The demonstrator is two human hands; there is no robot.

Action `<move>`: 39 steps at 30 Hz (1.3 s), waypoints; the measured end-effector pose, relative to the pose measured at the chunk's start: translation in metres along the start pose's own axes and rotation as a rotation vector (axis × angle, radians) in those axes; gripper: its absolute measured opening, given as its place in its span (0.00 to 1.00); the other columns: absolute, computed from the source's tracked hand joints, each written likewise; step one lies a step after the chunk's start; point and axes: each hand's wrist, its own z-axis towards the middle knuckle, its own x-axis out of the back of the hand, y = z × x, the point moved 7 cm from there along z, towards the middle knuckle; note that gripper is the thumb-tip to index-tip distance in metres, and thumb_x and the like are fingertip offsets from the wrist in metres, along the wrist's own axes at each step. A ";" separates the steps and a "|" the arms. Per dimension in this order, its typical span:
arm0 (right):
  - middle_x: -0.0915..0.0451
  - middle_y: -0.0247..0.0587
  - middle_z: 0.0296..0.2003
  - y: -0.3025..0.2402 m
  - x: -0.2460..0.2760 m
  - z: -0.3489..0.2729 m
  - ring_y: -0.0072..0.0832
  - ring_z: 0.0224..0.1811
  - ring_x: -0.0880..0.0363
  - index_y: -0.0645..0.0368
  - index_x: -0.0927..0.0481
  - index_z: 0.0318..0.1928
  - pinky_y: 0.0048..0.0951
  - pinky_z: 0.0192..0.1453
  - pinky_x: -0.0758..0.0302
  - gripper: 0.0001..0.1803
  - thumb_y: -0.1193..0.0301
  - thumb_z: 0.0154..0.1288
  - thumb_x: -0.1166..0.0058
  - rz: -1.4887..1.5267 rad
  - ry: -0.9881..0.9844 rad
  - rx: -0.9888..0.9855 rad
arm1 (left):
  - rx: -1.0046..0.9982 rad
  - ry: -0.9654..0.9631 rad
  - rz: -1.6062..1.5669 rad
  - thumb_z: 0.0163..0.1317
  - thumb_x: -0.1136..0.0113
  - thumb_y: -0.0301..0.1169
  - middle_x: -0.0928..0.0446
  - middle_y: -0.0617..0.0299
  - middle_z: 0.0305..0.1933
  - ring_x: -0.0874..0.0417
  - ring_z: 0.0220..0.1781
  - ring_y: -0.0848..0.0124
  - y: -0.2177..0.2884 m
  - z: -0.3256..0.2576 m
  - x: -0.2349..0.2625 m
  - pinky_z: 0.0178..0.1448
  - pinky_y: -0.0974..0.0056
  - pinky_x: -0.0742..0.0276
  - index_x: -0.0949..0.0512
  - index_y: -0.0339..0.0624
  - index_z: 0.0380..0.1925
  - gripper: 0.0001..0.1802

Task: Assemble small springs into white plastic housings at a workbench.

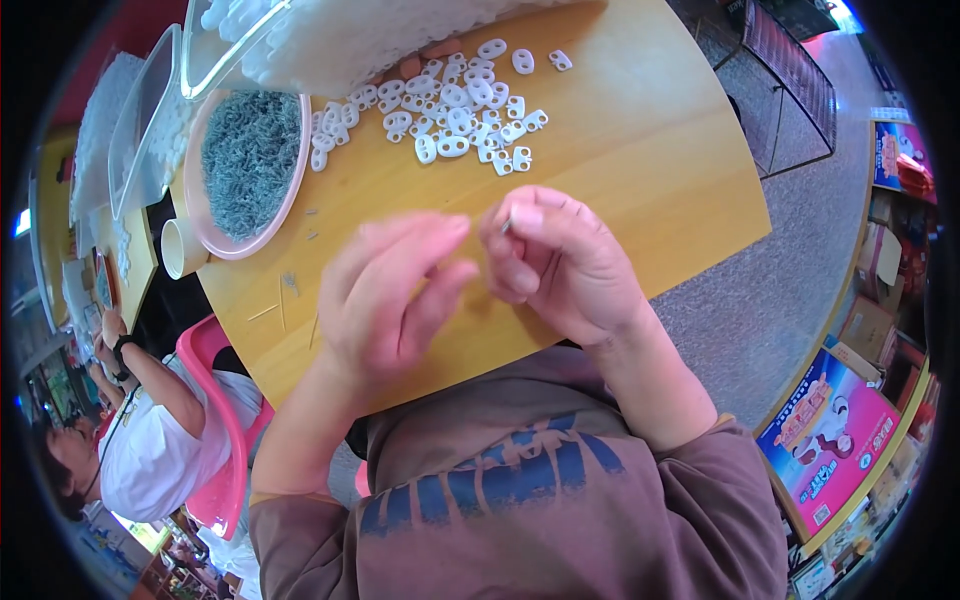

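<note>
Near the yellow wooden worktop's [650, 150] front edge, the right hand [568, 265] is pinching 1 tiny grey piece [506, 226]; the left hand [392, 292] is hovering, thumb and fingers spread.

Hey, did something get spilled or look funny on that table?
A little: a few small grey pieces lie loose on the table, outside the pink bowl full of grey bits, so they may have dropped. Thin sticks lie at odd angles near the left hand.
</note>
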 end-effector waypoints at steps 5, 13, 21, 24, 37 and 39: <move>0.31 0.36 0.25 -0.005 -0.002 0.000 0.17 0.17 0.38 0.59 0.29 0.30 0.19 0.23 0.40 0.08 0.67 0.60 0.56 0.053 -0.033 0.114 | 0.082 -0.088 0.097 0.47 0.43 0.23 0.27 0.58 0.28 0.25 0.27 0.64 -0.028 0.015 -0.032 0.27 0.66 0.30 0.26 0.38 0.37 0.14; 0.31 0.39 0.27 -0.009 -0.015 -0.010 0.18 0.20 0.39 0.62 0.30 0.29 0.17 0.24 0.40 0.09 0.68 0.60 0.55 -0.117 -0.068 0.177 | 0.037 -0.233 0.305 0.47 0.44 0.26 0.30 0.60 0.29 0.26 0.29 0.65 -0.030 0.011 -0.049 0.30 0.65 0.30 0.25 0.39 0.37 0.14; 0.29 0.41 0.28 -0.009 -0.020 -0.011 0.17 0.22 0.37 0.63 0.27 0.32 0.17 0.25 0.38 0.08 0.70 0.59 0.53 -0.187 -0.105 0.198 | -0.019 -0.194 0.301 0.42 0.42 0.22 0.29 0.60 0.29 0.26 0.29 0.65 -0.026 -0.006 -0.032 0.31 0.64 0.30 0.24 0.38 0.33 0.13; 0.29 0.41 0.29 -0.006 -0.018 -0.010 0.17 0.22 0.37 0.63 0.27 0.32 0.17 0.26 0.38 0.07 0.71 0.58 0.53 -0.167 -0.108 0.192 | -0.006 -0.200 0.284 0.42 0.41 0.23 0.28 0.60 0.30 0.26 0.28 0.65 -0.027 -0.009 -0.029 0.31 0.64 0.30 0.24 0.38 0.32 0.13; 0.26 0.36 0.27 -0.031 0.006 -0.007 0.17 0.21 0.34 0.61 0.27 0.33 0.18 0.28 0.35 0.05 0.73 0.59 0.53 -0.015 0.066 0.370 | 0.266 -0.163 0.232 0.46 0.41 0.27 0.28 0.58 0.29 0.26 0.28 0.63 -0.036 -0.005 -0.034 0.31 0.64 0.30 0.25 0.38 0.32 0.11; 0.26 0.36 0.27 -0.030 0.006 -0.007 0.17 0.21 0.34 0.61 0.27 0.33 0.18 0.28 0.35 0.05 0.73 0.59 0.53 -0.017 0.076 0.360 | 0.222 -0.156 0.222 0.46 0.40 0.26 0.29 0.57 0.29 0.26 0.28 0.63 -0.035 -0.005 -0.033 0.31 0.64 0.30 0.25 0.38 0.33 0.12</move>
